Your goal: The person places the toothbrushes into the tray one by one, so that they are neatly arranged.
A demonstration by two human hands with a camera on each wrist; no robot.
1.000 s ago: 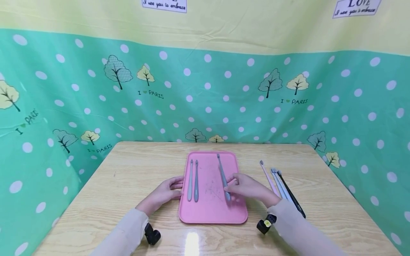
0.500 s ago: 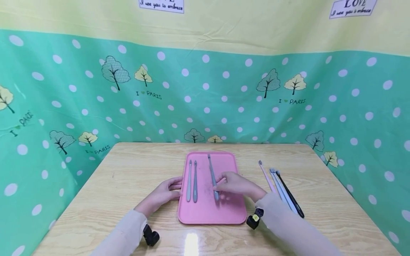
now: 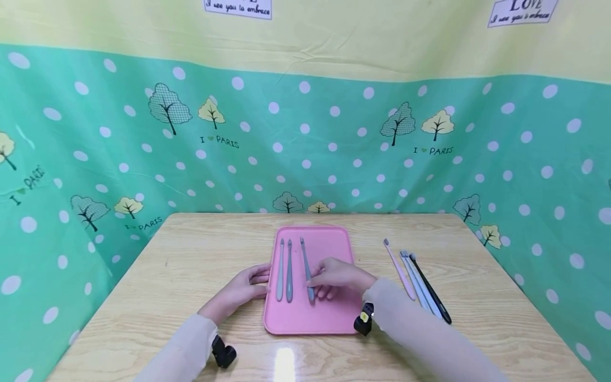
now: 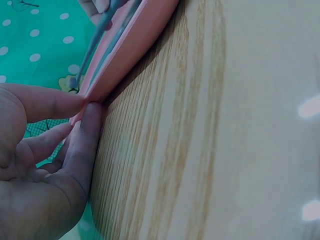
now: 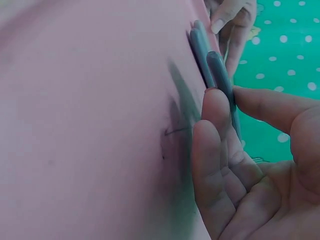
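My right hand pinches a grey-blue toothbrush between thumb and fingers near its handle end, low over the pink tray. In the right wrist view the thumb and fingertips meet around its dark handle. Two more toothbrushes, one lighter grey and one darker grey-blue, lie side by side along the tray's left side, heads pointing away. My left hand is at the tray's left edge; in the left wrist view its thumb and fingers hold the rim.
On the wooden table right of the tray lie a pink toothbrush, light blue ones and a black one. They sit close together, partly beside the right sleeve. A green dotted curtain stands behind the table.
My right hand has carried the grey-blue toothbrush leftward across the tray, closer to the two lying there, and its head is now nearer to me. The left hand stays at the tray's edge.
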